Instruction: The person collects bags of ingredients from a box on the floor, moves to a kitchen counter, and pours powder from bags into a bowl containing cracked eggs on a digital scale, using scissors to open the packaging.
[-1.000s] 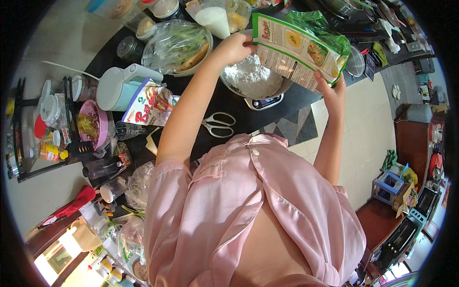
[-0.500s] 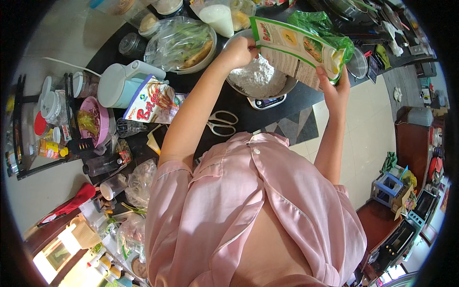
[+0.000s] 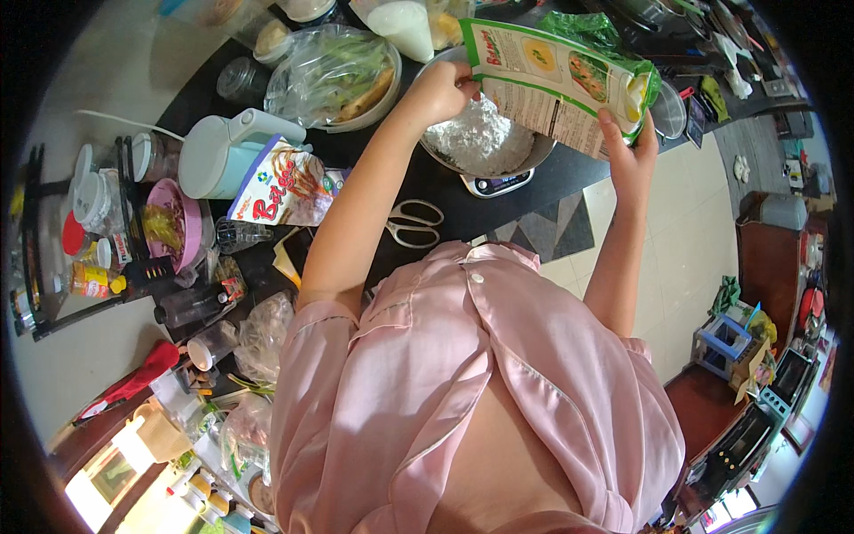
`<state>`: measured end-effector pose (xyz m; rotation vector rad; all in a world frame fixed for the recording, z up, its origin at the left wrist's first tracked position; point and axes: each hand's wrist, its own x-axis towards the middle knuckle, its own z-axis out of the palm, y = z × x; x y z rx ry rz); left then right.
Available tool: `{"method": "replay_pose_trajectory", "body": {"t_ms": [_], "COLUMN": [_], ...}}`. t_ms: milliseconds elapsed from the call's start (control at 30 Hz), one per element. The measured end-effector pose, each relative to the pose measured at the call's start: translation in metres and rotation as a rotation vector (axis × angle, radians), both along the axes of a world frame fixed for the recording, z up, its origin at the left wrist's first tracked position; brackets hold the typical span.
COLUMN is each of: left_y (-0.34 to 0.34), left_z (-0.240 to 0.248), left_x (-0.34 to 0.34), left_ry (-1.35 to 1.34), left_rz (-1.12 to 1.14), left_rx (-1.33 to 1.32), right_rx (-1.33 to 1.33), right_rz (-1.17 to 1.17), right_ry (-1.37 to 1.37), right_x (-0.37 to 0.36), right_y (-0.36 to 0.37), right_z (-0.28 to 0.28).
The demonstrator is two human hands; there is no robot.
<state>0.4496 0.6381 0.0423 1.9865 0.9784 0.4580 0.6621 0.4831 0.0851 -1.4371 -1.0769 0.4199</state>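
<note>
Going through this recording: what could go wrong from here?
The green-edged packet, held by the left hand and right hand partly over the bowl, might slip and knock it. A knock could then spill some of the white powder onto the scale beneath.

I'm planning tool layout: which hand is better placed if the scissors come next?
Probably the left hand: it is nearer the scissors, with fingers at one end of the green-edged packet. The right hand is farther away, holding its other end.
</note>
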Motion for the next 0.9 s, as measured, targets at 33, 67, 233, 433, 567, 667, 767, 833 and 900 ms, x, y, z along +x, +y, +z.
{"method": "replay_pose_trajectory", "body": {"t_ms": [33,67,233,433,567,667,767,833,900], "left_y": [0.001,0.002,-0.004,-0.003,-0.004,-0.005,-0.004,0.0,-0.002], "left_z": [-0.003,-0.006,-0.013,-0.011,-0.01,-0.007,-0.013,-0.017,-0.014], "left_x": [0.0,0.001,-0.002,0.001,0.003,0.003,0.005,0.005,0.005], "left_ry": [-0.001,0.043,-0.038,-0.005,-0.002,-0.013,-0.038,-0.073,-0.053], "left_rz": [0.003,0.001,0.023,0.052,0.055,0.054,0.04,0.023,0.051], "left_rx": [-0.001,0.037,-0.013,-0.068,0.003,-0.007,0.011,0.016,0.033], "right_rx": [-0.001,0.005,0.003,0.048,0.011,0.055,-0.04,-0.01,0.01], "right_rz": [0.003,0.013,0.043,0.03,0.045,0.022,0.037,0.039,0.033], "right_ry": [-0.001,-0.039,-0.005,-0.053,-0.077,-0.004,-0.048,-0.044,-0.039], "right_x": [-0.002,-0.006,-0.007,-0.004,-0.008,-0.004,-0.007,-0.003,-0.002], "right_y": [0.001,0.001,0.001,0.004,0.004,0.002,0.003,0.004,0.003], "right_z": [-0.001,-0.002,0.009,0.005,0.005,0.009,0.012,0.013,0.012]}}
